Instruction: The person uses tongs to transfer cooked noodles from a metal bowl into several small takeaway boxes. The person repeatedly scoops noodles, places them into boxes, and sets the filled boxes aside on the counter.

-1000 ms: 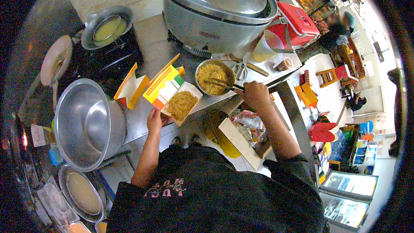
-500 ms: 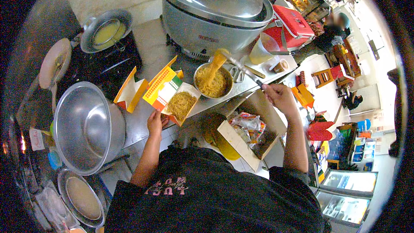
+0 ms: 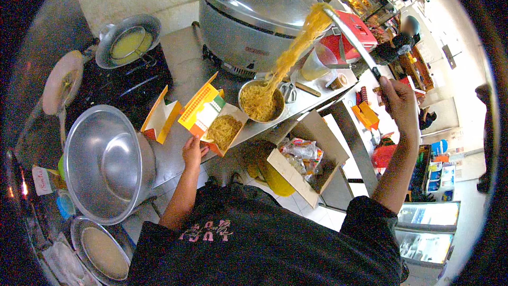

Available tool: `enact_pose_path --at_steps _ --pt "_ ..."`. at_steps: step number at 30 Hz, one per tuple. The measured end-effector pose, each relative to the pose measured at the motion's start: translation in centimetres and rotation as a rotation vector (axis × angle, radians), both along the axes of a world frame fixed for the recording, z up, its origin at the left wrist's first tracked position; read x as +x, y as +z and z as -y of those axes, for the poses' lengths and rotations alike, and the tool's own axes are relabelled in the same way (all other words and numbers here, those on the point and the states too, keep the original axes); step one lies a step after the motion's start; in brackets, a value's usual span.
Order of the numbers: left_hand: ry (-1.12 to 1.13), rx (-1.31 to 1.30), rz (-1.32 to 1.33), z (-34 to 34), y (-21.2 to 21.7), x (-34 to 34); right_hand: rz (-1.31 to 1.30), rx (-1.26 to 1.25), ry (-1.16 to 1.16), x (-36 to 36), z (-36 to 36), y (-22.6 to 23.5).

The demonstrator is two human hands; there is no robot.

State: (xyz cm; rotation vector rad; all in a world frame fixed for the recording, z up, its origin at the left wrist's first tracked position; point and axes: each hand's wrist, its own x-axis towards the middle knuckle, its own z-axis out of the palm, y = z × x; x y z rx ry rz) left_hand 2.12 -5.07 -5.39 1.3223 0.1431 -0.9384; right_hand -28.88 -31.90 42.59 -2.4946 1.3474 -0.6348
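My left hand (image 3: 194, 152) grips the lower edge of an open yellow-and-orange takeout box (image 3: 199, 107), thumb on top. Noodles (image 3: 223, 131) fill the bottom of the box. My right hand (image 3: 399, 95), raised on the right, is closed round the black grip of a long-handled metal serving utensil (image 3: 353, 39). From its far end hangs a long bunch of yellow noodles (image 3: 297, 47), still joined to the noodles in a metal bowl (image 3: 278, 107) beside the box. The tip of the utensil is hidden by the noodles. Another open takeout box (image 3: 160, 116) stands left of the held one.
A big lidded rice cooker (image 3: 248, 39) stands behind the bowl. Left are a large metal basin (image 3: 106, 164), a stove (image 3: 129, 82) and a wok (image 3: 151, 26). Below the counter edge is a cardboard box (image 3: 307, 180) with plastic packets. Tongs (image 3: 288, 93) and a plastic jug (image 3: 320, 62) lie right.
My right hand has risen up and to the right with the utensil, stretching the noodles high above the bowl. My left hand and the takeout box have hardly moved.
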Motion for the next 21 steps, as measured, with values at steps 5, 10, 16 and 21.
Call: enact_pose_path --at_steps 5,10,16,21 --pt "-0.035 -0.032 -0.011 -0.1 0.1 0.2 0.033 -0.077 -0.012 0.7 -0.4 2.8" --pt "-0.089 0.011 0.003 -0.6 1.5 0.3 0.085 -0.11 -0.077 1.3 -1.5 5.3" --pt "-0.109 0.017 0.002 -0.8 2.6 0.4 0.092 -0.175 -0.124 1.9 -2.6 6.5" --pt "-0.11 -0.005 -0.005 -0.9 2.8 0.4 0.087 -0.137 -0.133 2.2 -3.1 6.3"
